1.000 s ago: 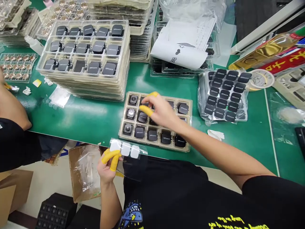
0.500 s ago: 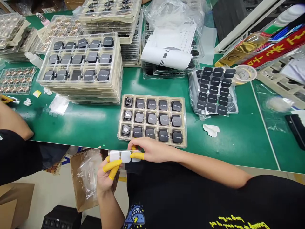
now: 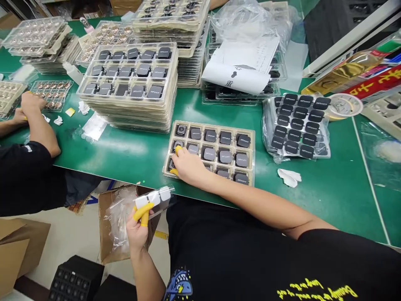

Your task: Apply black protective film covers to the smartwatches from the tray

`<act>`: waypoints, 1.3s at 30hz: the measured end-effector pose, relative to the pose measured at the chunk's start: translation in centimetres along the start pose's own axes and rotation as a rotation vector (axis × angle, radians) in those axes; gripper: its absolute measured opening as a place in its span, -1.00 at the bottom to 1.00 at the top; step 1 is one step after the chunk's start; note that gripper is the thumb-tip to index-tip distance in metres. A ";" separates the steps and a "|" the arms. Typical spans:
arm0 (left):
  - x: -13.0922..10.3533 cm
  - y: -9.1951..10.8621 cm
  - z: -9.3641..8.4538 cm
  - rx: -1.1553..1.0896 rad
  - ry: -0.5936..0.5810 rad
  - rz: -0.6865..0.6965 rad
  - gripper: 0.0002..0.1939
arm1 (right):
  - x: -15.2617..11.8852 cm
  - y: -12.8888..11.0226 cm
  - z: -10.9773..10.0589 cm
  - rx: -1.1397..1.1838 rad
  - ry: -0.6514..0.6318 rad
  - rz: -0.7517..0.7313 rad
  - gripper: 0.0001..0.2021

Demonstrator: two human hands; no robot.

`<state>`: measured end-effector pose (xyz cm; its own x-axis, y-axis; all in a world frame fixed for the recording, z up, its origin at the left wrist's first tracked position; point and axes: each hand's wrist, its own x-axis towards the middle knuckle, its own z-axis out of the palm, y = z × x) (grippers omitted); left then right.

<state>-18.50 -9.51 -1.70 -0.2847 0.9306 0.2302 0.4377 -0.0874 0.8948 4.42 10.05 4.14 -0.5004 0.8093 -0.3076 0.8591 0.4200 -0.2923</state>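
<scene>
My left hand (image 3: pixel 138 225), with yellow finger cots, pinches a clear plastic strip (image 3: pixel 154 197) bearing white rounded squares, in front of the table edge. My right hand (image 3: pixel 191 167), also wearing yellow finger cots, reaches over the left column of a beige tray (image 3: pixel 253 152). Its finger and thumb are spread about a square watch body (image 3: pixel 172 164) in the front row; whether they press on it I cannot tell. Another watch body (image 3: pixel 181 129) sits in the back left pocket. The other columns carry dark square pieces (image 3: pixel 224 156) with pale print. My right hand hides part of the front row.
Tall stacks of trays (image 3: pixel 131 110) stand behind and left. Dark printed squares (image 3: pixel 296 123) lie on a bag at right, near a tape roll (image 3: pixel 344 105) and crumpled paper (image 3: pixel 290 177). A co-worker's hands (image 3: pixel 31 102) are at far left. An open carton (image 3: pixel 106 234) stands below.
My right hand has left the strip and moved up to the tray's left column. My left hand still holds the strip, now tilted. The view has shifted, bringing the co-worker's hands into sight.
</scene>
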 end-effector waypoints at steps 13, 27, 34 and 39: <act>-0.9 2.2 4.1 -0.054 0.072 0.021 -0.82 | -0.7 -0.4 1.2 -0.031 0.065 -0.009 -0.69; -3.1 2.5 4.5 0.032 0.005 -0.022 -0.79 | -0.4 -0.2 -1.1 -0.016 0.011 -0.086 -0.68; -2.9 2.2 5.1 0.054 0.014 -0.037 -0.78 | 0.0 0.5 -1.6 -0.081 -0.038 -0.153 -0.64; -3.2 2.9 5.0 0.082 0.047 0.011 -0.76 | 0.7 1.4 -2.4 -0.060 -0.039 -0.270 -0.70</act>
<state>-12.08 -10.95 -1.74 -0.3182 0.9119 0.2594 0.5086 -0.0667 0.8584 5.52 12.17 5.66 -0.7145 0.6492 -0.2608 0.6987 0.6427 -0.3144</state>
